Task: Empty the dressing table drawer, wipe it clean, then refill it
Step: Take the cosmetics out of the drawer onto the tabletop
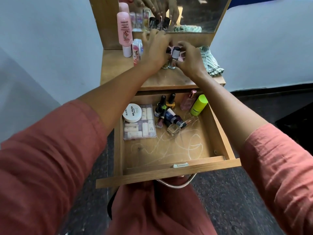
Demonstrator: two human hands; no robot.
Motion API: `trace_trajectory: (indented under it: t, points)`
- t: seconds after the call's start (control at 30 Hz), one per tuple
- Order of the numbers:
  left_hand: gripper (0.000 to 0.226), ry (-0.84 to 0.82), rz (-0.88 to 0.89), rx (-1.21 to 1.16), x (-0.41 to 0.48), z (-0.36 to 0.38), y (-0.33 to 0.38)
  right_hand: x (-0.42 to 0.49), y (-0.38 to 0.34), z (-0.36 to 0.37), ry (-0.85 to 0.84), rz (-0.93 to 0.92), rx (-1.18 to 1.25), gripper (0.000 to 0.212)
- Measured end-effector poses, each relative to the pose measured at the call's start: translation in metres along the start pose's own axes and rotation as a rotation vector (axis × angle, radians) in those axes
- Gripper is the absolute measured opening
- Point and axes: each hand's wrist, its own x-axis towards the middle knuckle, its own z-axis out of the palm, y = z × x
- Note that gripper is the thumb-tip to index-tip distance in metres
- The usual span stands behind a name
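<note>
Drawer (169, 172) is pulled fully out, holding cosmetics bunched toward its back edge: a white nail-polish remover jar (132, 112), a clear packet (140, 122), nail polish bottles (166, 112), a green tube (199, 105). On the tabletop (118, 68), near the mirror, left hand (155, 50) and right hand (191, 58) curl around small bottles (174, 56); grip cannot be confirmed. A patterned cloth (211, 61) lies at the right edge.

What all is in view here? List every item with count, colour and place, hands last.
pink tube: one, tabletop left, by mirror
small bottles: a few, tabletop, between the hands
patterned cloth: one, green-white, tabletop right
drawer: one, wooden, open
white jar: one, drawer left
clear box: one, under the jar
nail polish bottles: several, drawer middle
pink bottle: one, drawer back
lime bottle: one, drawer back right
left hand, right hand: at the small bottles
</note>
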Motion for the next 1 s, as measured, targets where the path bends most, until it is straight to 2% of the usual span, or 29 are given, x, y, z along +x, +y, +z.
trace_trajectory:
  t: [0.17,0.27,0.37,0.47,0.57,0.67,0.77,0.9,1.0]
  points:
    - [0.025,0.114,0.054,-0.137,-0.028,0.004,0.007,-0.025,0.007,-0.006,0.093,-0.013,-0.012,0.044]
    - [0.022,0.122,0.105,-0.191,-0.051,0.014,0.008,-0.041,0.015,-0.008,0.124,0.03,-0.039,0.043]
    - [0.019,0.135,0.132,-0.238,-0.072,0.025,0.004,-0.052,0.021,-0.009,0.104,0.074,-0.013,0.037]
    - [0.015,0.123,0.133,-0.304,-0.095,0.037,0.001,-0.073,0.025,-0.003,0.017,0.104,0.05,0.02]
    - [0.017,-0.056,0.084,-0.359,-0.122,0.055,0.0,-0.101,0.03,0.01,-0.129,0.186,0.033,0.016]
    - [0.018,-0.281,-0.025,-0.299,-0.142,0.07,0.005,-0.123,0.044,0.024,-0.235,0.265,-0.028,0.013]
    - [0.018,-0.412,-0.11,-0.259,-0.156,0.078,0.014,-0.14,0.055,0.037,-0.287,0.322,-0.064,0.021]
    - [0.022,-0.346,-0.076,-0.182,-0.164,0.089,0.018,-0.148,0.057,0.047,-0.303,0.324,-0.053,0.026]
    - [0.025,-0.226,-0.216,-0.199,-0.163,0.092,0.015,-0.147,0.059,0.05,-0.253,0.312,-0.024,0.022]
